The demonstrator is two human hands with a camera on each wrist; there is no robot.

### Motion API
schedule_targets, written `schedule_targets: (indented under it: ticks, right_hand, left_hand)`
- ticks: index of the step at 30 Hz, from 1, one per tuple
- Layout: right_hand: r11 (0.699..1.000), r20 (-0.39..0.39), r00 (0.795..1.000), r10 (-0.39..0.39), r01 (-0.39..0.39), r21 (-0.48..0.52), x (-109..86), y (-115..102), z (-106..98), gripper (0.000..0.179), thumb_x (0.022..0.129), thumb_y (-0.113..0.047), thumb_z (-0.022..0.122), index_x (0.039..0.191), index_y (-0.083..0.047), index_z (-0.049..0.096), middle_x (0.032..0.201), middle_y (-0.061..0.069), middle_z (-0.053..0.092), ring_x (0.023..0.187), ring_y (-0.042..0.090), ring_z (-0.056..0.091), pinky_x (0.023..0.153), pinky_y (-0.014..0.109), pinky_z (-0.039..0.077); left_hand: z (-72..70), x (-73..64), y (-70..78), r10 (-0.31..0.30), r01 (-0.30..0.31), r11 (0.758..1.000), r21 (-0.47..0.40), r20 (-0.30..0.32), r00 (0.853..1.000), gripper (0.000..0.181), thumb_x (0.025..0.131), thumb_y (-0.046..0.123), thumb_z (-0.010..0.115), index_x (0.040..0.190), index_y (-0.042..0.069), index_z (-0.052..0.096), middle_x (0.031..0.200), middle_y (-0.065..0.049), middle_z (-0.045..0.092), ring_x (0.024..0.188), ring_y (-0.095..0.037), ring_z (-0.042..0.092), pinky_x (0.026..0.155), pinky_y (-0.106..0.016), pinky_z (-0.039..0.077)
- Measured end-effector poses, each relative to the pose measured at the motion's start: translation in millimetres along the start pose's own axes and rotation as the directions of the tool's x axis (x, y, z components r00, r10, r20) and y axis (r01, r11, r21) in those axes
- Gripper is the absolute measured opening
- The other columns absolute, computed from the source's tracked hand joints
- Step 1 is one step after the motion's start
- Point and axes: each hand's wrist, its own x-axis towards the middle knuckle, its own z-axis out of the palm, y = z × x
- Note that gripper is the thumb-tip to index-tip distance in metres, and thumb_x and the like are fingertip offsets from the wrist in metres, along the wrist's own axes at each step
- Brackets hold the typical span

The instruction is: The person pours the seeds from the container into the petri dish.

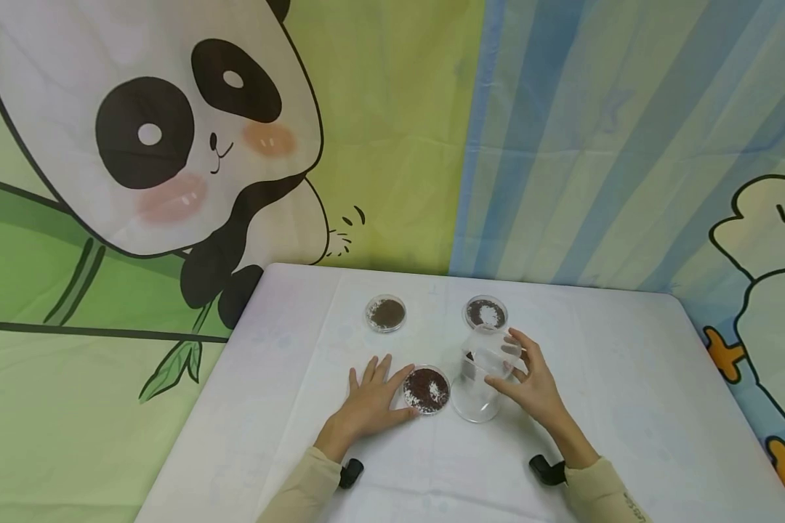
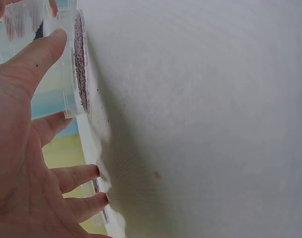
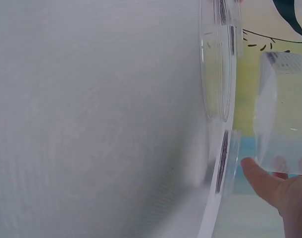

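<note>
My left hand [image 1: 369,407] rests on the table and holds a petri dish [image 1: 426,390] of dark brown and white granules between thumb and index finger, the other fingers spread. In the left wrist view, the thumb [image 2: 47,52] lies against the dish's wall [image 2: 68,94]. My right hand [image 1: 533,381] grips a clear plastic cup [image 1: 493,352] by its side, raised and tilted. Below the cup, a clear round dish [image 1: 476,410] sits on the table, with no granules visible in it. A small dark patch [image 3: 284,60] shows on the cup in the right wrist view.
Toward the back of the white table [image 1: 288,327] stand two more petri dishes: one mostly brown [image 1: 386,314] at left, one brown with a white heap [image 1: 486,314] at right. A printed cloth [image 1: 399,131] with a panda hangs behind the table's far edge.
</note>
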Motion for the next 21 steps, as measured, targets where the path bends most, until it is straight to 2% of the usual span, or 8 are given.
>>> schedule_targets:
  ticks: [5,9,13,16,21]
  right_hand:
    - [0.995,-0.021,1.0,-0.013,0.015,0.102,0.1,0,-4,0.095,0.081,0.003,0.081,0.156,-0.006,0.024,0.151,0.022,0.028,0.134,0.038,0.037,0.102,0.037,0.046]
    - [0.99,-0.055,0.998,-0.001,0.008,0.137,0.2,-1,-6,0.091,0.081,0.007,0.079,0.154,-0.001,0.025,0.15,0.023,0.028,0.133,0.034,0.039,0.101,0.031,0.046]
    - [0.994,-0.11,0.994,0.005,0.007,0.111,0.1,-1,-8,0.093,0.08,0.009,0.079,0.154,0.0,0.025,0.151,0.02,0.029,0.133,0.035,0.038,0.105,0.036,0.043]
    - [0.996,-0.179,0.984,0.026,-0.01,0.091,0.3,-1,-9,0.095,0.078,0.008,0.082,0.155,-0.001,0.025,0.151,0.018,0.031,0.133,0.036,0.038,0.108,0.043,0.038]
    - [0.994,-0.327,0.94,0.097,-0.077,0.073,1.9,1,-13,0.101,0.077,0.001,0.085,0.157,-0.009,0.023,0.15,0.013,0.033,0.132,0.029,0.04,0.111,0.049,0.034]
  left_hand:
    - [1.8,0.4,-0.8,0.002,-0.002,1.0,-0.012,-0.002,1.0,0.08,0.088,0.065,0.064,0.156,0.033,0.036,0.162,-0.021,0.021,0.148,-0.046,0.011,0.105,-0.078,0.007]
    - [2.2,0.3,-0.9,0.005,-0.005,1.0,-0.014,-0.003,1.0,0.08,0.088,0.065,0.063,0.156,0.033,0.036,0.162,-0.021,0.021,0.148,-0.047,0.012,0.105,-0.078,0.007]
    - [1.4,-0.2,-0.7,0.007,-0.007,1.0,-0.013,-0.008,1.0,0.079,0.088,0.065,0.064,0.156,0.033,0.037,0.161,-0.021,0.022,0.147,-0.047,0.012,0.104,-0.079,0.007]
    - [1.1,-0.3,-0.5,0.01,-0.01,1.0,-0.012,-0.012,1.0,0.079,0.088,0.064,0.064,0.155,0.032,0.038,0.161,-0.022,0.022,0.147,-0.048,0.013,0.104,-0.079,0.007]
    - [1.0,-0.2,-0.3,0.012,-0.012,1.0,-0.011,-0.014,1.0,0.079,0.088,0.064,0.064,0.155,0.032,0.037,0.161,-0.022,0.022,0.147,-0.047,0.013,0.104,-0.079,0.007]
